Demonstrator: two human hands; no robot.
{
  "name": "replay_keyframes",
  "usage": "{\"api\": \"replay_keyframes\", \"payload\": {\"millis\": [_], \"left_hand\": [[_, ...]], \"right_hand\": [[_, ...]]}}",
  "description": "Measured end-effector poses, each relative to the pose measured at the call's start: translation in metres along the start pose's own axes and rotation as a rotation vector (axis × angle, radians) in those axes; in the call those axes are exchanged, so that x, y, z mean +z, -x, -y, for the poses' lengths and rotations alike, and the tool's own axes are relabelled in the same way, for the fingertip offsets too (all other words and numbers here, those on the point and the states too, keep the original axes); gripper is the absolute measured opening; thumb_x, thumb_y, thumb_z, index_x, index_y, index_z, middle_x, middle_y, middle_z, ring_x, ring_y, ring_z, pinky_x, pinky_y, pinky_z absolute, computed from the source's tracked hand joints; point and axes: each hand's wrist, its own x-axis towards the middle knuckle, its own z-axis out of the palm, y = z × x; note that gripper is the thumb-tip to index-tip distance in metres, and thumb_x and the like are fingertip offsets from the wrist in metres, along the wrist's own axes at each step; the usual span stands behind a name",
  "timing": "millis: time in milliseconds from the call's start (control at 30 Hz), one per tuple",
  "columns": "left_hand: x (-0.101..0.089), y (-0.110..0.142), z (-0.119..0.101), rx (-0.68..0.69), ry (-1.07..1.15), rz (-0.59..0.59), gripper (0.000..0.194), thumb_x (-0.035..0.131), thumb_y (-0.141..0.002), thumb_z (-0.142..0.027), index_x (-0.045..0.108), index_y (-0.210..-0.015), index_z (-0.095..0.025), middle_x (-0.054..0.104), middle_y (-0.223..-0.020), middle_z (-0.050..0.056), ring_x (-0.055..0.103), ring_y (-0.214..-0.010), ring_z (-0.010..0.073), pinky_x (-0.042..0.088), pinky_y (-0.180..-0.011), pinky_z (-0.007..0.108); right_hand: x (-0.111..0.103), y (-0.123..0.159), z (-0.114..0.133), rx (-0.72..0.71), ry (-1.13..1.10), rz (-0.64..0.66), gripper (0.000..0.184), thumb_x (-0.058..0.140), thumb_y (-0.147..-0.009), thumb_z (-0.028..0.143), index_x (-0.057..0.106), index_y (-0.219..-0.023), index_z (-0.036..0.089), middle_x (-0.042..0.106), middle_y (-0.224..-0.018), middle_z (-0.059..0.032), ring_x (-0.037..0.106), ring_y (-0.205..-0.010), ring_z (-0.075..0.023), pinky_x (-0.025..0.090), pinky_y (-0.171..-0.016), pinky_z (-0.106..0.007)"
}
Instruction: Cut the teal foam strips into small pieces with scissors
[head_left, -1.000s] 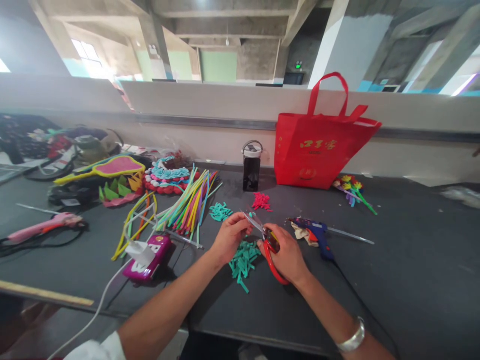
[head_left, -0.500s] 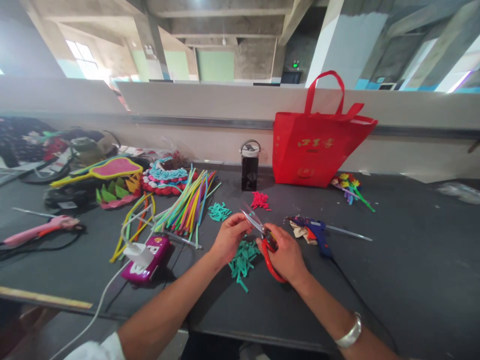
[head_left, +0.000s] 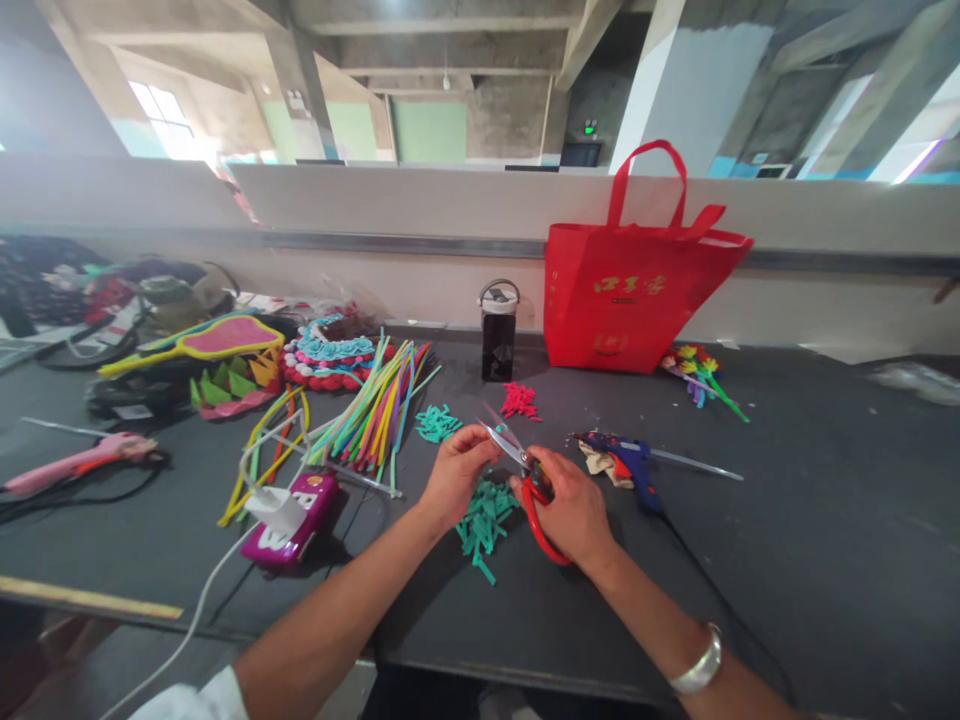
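Observation:
Red-handled scissors are in my right hand, its fingers wrapped round the handles. The scissor blades point up and left, a little apart, close to the fingertips of my left hand. Those left fingers are pinched together; whatever is between them is too small to make out. Below both hands lies a loose pile of short green strips. Just beyond the hands are a smaller heap of teal pieces and a heap of pinkish-red pieces.
Left of my hands lie a bundle of coloured fuzzy stems and a purple power strip with a white plug. A blue glue gun rests at right, its cord running forward. Behind stand a phone against a bottle and a red bag.
Both hands stay in nearly the same place, with the scissors still by the left fingertips. The whole view has shifted very slightly.

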Motion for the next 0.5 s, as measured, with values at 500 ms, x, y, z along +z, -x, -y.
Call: {"api": "replay_keyframes", "payload": {"millis": [500], "left_hand": [[-0.0020,-0.0008,0.0005,0.028,-0.037,-0.002,0.011,0.074,-0.066,-0.023,0.067,-0.073,-0.017,0.063,-0.068,-0.002,0.053,-0.064,0.0092,0.040,-0.065,0.022]], "right_hand": [[0.0041,0.0025,-0.0003,-0.002,-0.061,-0.037,0.021,0.056,-0.085,0.039,0.062,-0.099,0.024,0.069,-0.078,-0.0019,0.063,-0.065,-0.0174,0.043,-0.062,-0.025]]}}
